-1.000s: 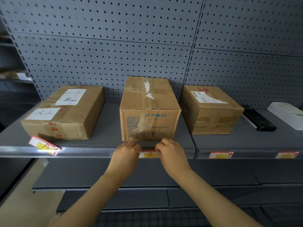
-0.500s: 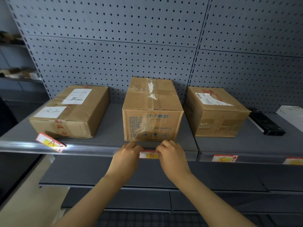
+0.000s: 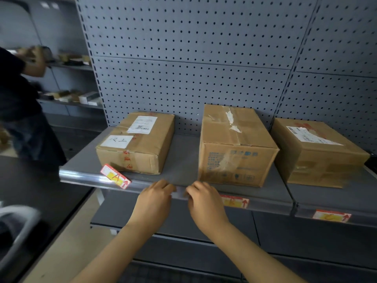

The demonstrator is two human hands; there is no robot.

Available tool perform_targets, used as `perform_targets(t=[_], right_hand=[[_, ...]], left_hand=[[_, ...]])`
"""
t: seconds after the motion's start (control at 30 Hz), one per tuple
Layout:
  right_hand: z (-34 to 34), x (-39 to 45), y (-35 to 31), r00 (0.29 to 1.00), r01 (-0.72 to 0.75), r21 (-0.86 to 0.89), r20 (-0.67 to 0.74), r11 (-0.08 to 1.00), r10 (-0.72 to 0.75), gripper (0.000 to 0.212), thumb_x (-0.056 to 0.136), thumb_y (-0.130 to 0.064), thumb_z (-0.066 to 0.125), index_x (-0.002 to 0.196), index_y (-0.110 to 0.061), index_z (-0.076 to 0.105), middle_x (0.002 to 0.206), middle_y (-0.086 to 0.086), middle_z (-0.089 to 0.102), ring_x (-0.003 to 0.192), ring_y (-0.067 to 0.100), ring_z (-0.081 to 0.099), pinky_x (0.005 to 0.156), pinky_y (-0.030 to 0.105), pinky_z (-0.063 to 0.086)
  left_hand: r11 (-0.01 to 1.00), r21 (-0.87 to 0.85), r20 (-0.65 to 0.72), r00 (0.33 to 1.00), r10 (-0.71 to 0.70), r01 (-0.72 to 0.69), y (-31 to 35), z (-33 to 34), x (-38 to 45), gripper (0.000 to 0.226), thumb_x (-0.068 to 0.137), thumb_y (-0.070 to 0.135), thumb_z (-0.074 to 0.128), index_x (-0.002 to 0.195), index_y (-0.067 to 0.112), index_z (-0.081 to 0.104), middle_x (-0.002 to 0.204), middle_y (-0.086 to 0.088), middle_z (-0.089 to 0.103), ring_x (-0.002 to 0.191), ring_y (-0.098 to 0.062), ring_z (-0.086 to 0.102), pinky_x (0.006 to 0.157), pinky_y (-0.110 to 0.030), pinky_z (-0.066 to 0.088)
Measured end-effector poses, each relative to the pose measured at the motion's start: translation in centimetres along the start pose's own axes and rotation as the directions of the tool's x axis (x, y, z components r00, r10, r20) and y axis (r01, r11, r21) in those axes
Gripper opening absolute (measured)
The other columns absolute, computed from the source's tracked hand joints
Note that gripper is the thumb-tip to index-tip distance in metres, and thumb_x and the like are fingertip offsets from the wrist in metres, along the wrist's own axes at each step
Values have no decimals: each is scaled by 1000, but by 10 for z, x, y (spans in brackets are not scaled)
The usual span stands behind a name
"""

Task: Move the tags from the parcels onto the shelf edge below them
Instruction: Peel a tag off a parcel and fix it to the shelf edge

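Three cardboard parcels stand on the grey shelf: a left one point(image 3: 136, 144), a middle one point(image 3: 234, 148) and a right one point(image 3: 318, 154). The red-and-yellow tag A point(image 3: 115, 176) lies tilted across the shelf edge point(image 3: 81, 176) under the left parcel. Tag B point(image 3: 234, 201) sits flat in the edge strip under the middle parcel, and tag C point(image 3: 331, 215) under the right one. My left hand point(image 3: 157, 199) and my right hand point(image 3: 204, 203) rest their bent fingertips on the edge strip between tags A and B. Neither hand holds anything.
A perforated grey back panel point(image 3: 183, 58) rises behind the parcels. A person in dark clothes point(image 3: 18, 103) reaches into other shelves at the far left. A lower shelf point(image 3: 183, 231) runs beneath my arms. A grey rounded object point(image 3: 18, 225) sits at the bottom left.
Both hands have let go of tag B and slid left along the shelf edge toward tag A. My view has swung left, bringing the other person into sight.
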State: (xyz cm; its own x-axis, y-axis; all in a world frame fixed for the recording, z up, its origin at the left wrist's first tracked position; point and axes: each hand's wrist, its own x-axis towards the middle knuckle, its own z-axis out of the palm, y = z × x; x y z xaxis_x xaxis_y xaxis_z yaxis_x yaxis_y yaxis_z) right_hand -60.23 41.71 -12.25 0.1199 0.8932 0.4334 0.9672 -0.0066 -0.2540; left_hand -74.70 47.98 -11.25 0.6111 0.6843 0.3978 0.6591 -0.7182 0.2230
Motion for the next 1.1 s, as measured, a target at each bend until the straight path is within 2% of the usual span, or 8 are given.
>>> perform_targets(t=[0.17,0.27,0.4,0.5,0.6,0.87,1.0,1.1], right_hand=[[32,24,-73,996,-79,134,-18,988,83,5,80,-11,67,85,-11,64,86,7,65,83,28,60,68,41,49],[54,44,-113,989,-131,132,-47,983,138,6,79,-14,69,83,-14,64,84,5,66,81,28,61,67,40,50],[73,64,-149,976,-197,62,-83,979,201,15,68,-18,78,76,-20,66,75,-1,65,70,24,62,58,34,49],[79,69,-163,958,-273,25,-88,962,274,16,66,-19,81,73,-20,67,72,-2,65,67,22,62,54,30,46],[80,75,-168,940,-328,45,-83,944,331,7,77,-20,72,82,-19,67,84,1,66,80,23,62,63,32,45],[80,83,-165,958,-285,15,-44,959,285,4,86,-18,62,86,-18,66,92,1,64,89,22,58,77,35,46],[76,82,-158,973,-231,-51,-30,972,230,8,90,-18,56,92,-17,63,97,1,60,94,21,54,81,33,47],[70,82,-152,984,-181,-130,-24,975,179,4,86,-12,61,88,-16,61,94,1,59,90,22,53,74,33,46]], left_hand=[[999,42,1,1000,9,-9,-64,-30,-6,39,50,-4,79,81,17,68,85,-8,65,70,-31,63,56,-38,51],[997,78,-13,1000,24,-23,-106,-54,-6,41,49,0,82,85,16,67,93,-10,66,74,-33,62,61,-39,52],[994,98,0,999,-51,51,-153,-69,-2,49,57,2,78,102,17,65,104,-13,64,79,-36,61,63,-42,52],[997,45,30,998,-57,55,-170,-69,-2,39,68,-2,70,103,15,64,109,-14,61,86,-38,59,70,-44,53],[998,-34,33,998,-48,49,-178,-68,1,30,73,-7,63,97,12,66,109,-14,60,88,-40,58,66,-44,55],[994,-103,38,999,-26,30,-189,-59,9,21,72,-11,65,78,9,69,95,-12,64,76,-36,61,57,-37,52],[990,-137,31,999,-21,25,-185,-62,6,18,82,-2,64,85,14,71,100,-5,67,77,-26,64,60,-30,52],[992,-118,42,999,-31,35,-181,-61,2,17,88,10,60,90,23,70,97,1,69,76,-19,64,58,-24,51]])
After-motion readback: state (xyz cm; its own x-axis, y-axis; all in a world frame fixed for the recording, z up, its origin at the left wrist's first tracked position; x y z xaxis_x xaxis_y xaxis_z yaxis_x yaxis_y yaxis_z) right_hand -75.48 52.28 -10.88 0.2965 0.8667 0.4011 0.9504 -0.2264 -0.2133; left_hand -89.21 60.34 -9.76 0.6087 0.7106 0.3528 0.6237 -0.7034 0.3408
